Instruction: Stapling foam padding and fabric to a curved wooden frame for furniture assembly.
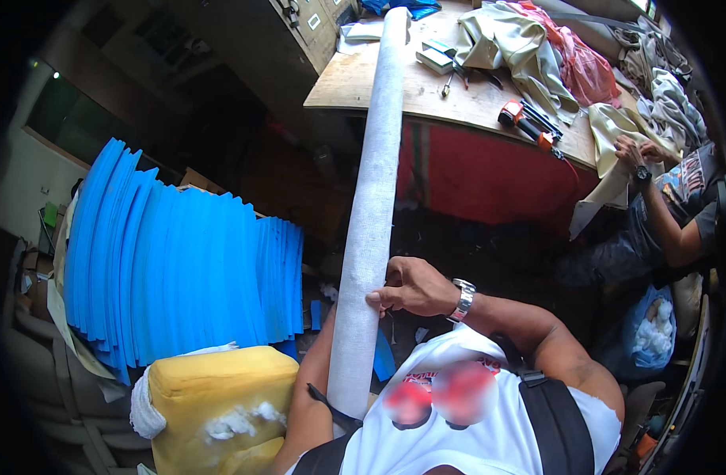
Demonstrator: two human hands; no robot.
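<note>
Apparently steadying a long pale-grey woven roll (pixel 367 214).
Pinching it with right fingers (pixel 386 297) (cannot tell left, hidden); likely calls for turning next.

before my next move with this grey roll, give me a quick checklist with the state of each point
1. Right hand on the grey roll: ok, thumb against its surface.
2. Left hand's grip: cannot tell, the roll hides it.
3. Roll's far end supported by the wooden table: cannot tell, it overlaps the tabletop in view, but contact isn't clear.
4. Roll clear of the blue sheets: ok, a gap shows between them.
5. Co-worker's hand clear of the roll: ok, at the cream material on the right.
</note>
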